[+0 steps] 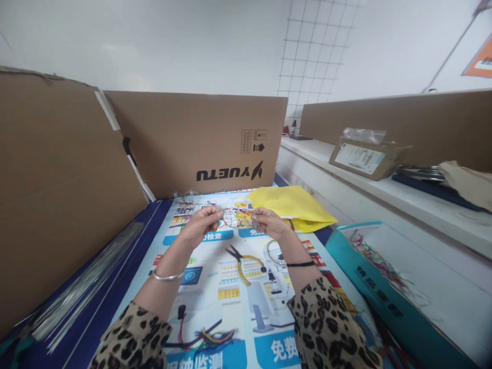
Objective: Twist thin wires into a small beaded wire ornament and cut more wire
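Note:
Both my hands are raised over the middle of the printed sheet, fingertips pinched. Between them runs a thin, bent silvery wire (pixel 230 210), hard to make out against the print. My left hand (pixel 203 223) is closed on its left end. At the other end, my right hand (pixel 268 221) pinches the wire too. Yellow-handled pliers (pixel 246 262) lie on the sheet below the hands, jaws apart. A pale wire coil (pixel 273 252) is partly hidden by my right forearm. Nearer me lies a bunch of coloured wires (pixel 213 338).
A yellow envelope (pixel 294 205) lies behind my right hand. On the right stands a teal box (pixel 384 277) holding coloured wires. Long straight silvery wires (pixel 88 277) lie at left. Tangled wire (pixel 186 197) sits beside the cardboard wall (pixel 172 138). A shelf (pixel 319 150) runs along the right.

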A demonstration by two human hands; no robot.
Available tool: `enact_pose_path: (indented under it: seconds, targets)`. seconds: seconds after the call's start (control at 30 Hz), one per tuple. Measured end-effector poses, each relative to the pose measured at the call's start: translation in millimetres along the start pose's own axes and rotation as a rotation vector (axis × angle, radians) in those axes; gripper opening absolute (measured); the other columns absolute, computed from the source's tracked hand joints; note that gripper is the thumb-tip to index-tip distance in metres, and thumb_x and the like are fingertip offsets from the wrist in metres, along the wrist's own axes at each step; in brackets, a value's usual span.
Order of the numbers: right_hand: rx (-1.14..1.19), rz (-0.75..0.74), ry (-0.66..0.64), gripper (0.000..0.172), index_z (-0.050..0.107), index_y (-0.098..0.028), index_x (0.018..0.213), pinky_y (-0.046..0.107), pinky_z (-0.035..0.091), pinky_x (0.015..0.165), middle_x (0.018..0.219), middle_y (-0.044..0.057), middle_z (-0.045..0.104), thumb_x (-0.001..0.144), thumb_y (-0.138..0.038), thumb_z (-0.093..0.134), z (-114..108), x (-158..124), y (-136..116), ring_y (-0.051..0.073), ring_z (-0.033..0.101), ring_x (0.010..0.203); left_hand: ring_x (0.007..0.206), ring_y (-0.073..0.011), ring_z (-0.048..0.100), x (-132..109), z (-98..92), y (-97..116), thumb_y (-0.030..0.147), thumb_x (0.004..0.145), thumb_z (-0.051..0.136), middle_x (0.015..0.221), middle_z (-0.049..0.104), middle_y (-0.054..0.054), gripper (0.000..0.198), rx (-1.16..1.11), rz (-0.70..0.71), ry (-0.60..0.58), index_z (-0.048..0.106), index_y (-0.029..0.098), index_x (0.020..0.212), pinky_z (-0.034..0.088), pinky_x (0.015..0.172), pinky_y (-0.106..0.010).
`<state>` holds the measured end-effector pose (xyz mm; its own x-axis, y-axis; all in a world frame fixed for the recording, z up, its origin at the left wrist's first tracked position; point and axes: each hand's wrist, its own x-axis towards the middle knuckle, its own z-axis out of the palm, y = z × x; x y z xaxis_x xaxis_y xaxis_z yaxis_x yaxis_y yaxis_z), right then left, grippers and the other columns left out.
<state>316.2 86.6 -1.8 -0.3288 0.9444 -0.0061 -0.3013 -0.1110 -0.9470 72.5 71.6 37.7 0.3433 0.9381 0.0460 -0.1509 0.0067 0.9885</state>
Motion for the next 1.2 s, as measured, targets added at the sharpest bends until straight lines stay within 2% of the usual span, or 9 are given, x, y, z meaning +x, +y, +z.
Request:
enact_pose_path:
  seconds: [0.17,0.33,0.57,0.73,0.83,0.97,1.1,1.2]
  targets:
    - [-0.048,-0.059,-0.023,0.030,0.053,-0.016,0.070,0.017,0.026,0.041,0.053,-0.007,0.047,0.058,-0.027,0.078,1.0,-6.7,-15.6,0.004,0.040,0.045,0.045,-0.0054,0.039,-1.3,-7.0,2.5,0.034,0.070,0.069,0.050,0.046,0.005,0.027,0.027,0.027,-0.067,0.048,0.016,0.066,0.026,0.046,-0.019]
    - [-0.095,-0.089,-0.051,0.030,0.054,-0.016,0.070,0.019,0.028,0.043,0.052,-0.006,0.047,0.059,-0.029,0.078,0.4,-9.9,-21.8,0.005,0.039,0.044,0.048,-0.0054,0.038,-1.4,-10.0,3.9,0.028,0.065,0.073,0.055,0.047,0.006,0.030,0.135,0.103,-0.088,0.046,0.016,0.066,0.027,0.048,-0.019]
    - [-0.132,-0.131,-0.004,0.030,0.053,-0.017,0.070,0.020,0.029,0.044,0.051,-0.007,0.047,0.061,-0.031,0.077,2.9,-9.3,-20.5,0.006,0.040,0.044,0.061,-0.0073,0.045,-1.4,-7.1,4.0,0.025,0.064,0.074,0.068,0.049,0.004,0.030,0.256,0.171,-0.058,0.047,0.017,0.074,0.035,0.058,-0.021]
    - [-0.162,-0.201,0.069,0.030,0.052,-0.017,0.068,0.019,0.026,0.042,0.049,-0.007,0.045,0.063,-0.036,0.075,9.2,-7.0,-22.2,0.006,0.037,0.043,0.058,-0.0065,0.043,-2.4,-7.5,5.9,0.026,0.070,0.068,0.069,0.046,0.005,0.024,0.252,0.198,-0.089,0.046,0.018,0.077,0.035,0.054,-0.021]
    - [-0.171,-0.254,0.155,0.031,0.050,-0.018,0.067,0.019,0.023,0.039,0.045,-0.008,0.042,0.065,-0.041,0.072,16.6,-1.8,-17.1,0.005,0.033,0.039,0.055,-0.0062,0.042,-1.5,-6.1,3.6,0.027,0.071,0.066,0.066,0.045,0.006,0.022,0.266,0.179,-0.114,0.047,0.018,0.077,0.034,0.053,-0.020]
    - [-0.181,-0.301,0.264,0.032,0.047,-0.021,0.065,0.019,0.019,0.036,0.040,-0.010,0.036,0.067,-0.045,0.067,37.7,7.5,1.0,0.005,0.027,0.036,0.053,-0.0071,0.044,2.7,6.1,-11.5,0.030,0.073,0.064,0.062,0.045,0.006,0.021,0.321,0.166,-0.094,0.048,0.017,0.074,0.035,0.053,-0.021]
    - [-0.181,-0.284,0.289,0.030,0.045,-0.022,0.065,0.020,0.019,0.034,0.039,-0.010,0.033,0.069,-0.045,0.063,59.3,12.5,16.9,0.006,0.027,0.034,0.053,-0.0073,0.048,5.5,19.1,-25.6,0.032,0.074,0.062,0.060,0.045,0.006,0.022,0.232,0.184,-0.028,0.046,0.018,0.071,0.035,0.053,-0.021]
    - [-0.178,-0.265,0.277,0.028,0.046,-0.021,0.066,0.019,0.020,0.033,0.039,-0.010,0.035,0.067,-0.044,0.064,56.5,10.3,13.1,0.006,0.027,0.034,0.052,-0.0072,0.048,5.8,13.1,-23.2,0.032,0.072,0.064,0.062,0.047,0.006,0.022,0.141,0.195,-0.001,0.046,0.018,0.072,0.035,0.053,-0.021]
